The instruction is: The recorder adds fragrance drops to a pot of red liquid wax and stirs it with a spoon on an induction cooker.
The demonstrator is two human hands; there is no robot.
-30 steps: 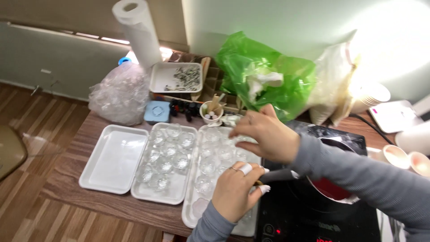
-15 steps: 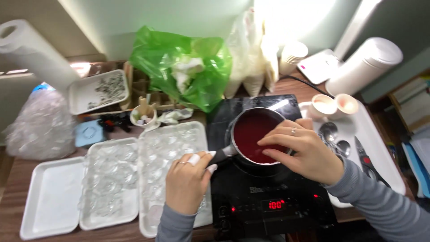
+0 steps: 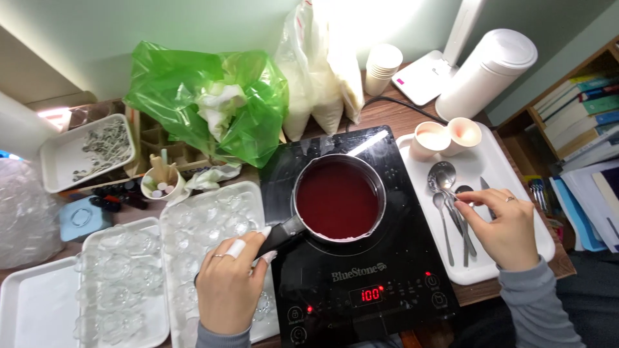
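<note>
Head view looks straight down on a crowded wooden table. Left hand has its fingers curled together around the dark handle of a small pot, one fingertip wrapped in white tape. That pot sits on a black induction cooker at the near middle and holds a dark red liquid; a red display glows on the cooker's near edge.

Right hand rests over a white tray to the right of the cooker, its thumb and forefinger pinched together on the spoons lying there; a ring shows on one finger. Whether it grips one spoon or several cannot be told. Two small pale cups stand at the far end of the same tray.

Left of the cooker, under and beside the left hand, lie clear moulds set in white foam trays, with another empty foam tray at the far left edge. Beyond them stand a little cup of sticks, a blue box and a white dish of small grey bits. Far across the table sit a green bag, white bags, a stack of paper cups and a white cylinder. Books stand at the far right.
</note>
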